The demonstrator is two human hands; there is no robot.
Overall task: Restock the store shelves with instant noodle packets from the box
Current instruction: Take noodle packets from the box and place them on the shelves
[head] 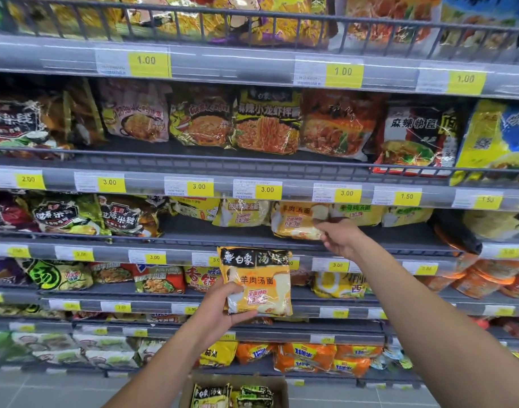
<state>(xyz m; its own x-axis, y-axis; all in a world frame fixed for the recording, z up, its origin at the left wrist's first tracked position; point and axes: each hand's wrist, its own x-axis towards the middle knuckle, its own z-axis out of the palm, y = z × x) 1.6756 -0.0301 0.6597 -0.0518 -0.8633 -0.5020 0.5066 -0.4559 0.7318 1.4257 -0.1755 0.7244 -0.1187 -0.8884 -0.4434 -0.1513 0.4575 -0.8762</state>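
My left hand (223, 307) grips a yellow noodle packet (261, 278) upright in front of the lower shelves, thumb across its front. My right hand (339, 237) reaches onto the middle shelf (223, 231) and pinches the right edge of a second yellow packet (295, 220) that stands there among similar yellow packets. A cardboard box (234, 391) sits on the floor below, with several packets inside.
Tiered grey shelves with wire front rails and yellow price tags (267, 189) fill the view, stocked with many noodle packets. Dark packets (117, 216) stand on the same shelf to the left, with a bare stretch of shelf between them and the yellow ones.
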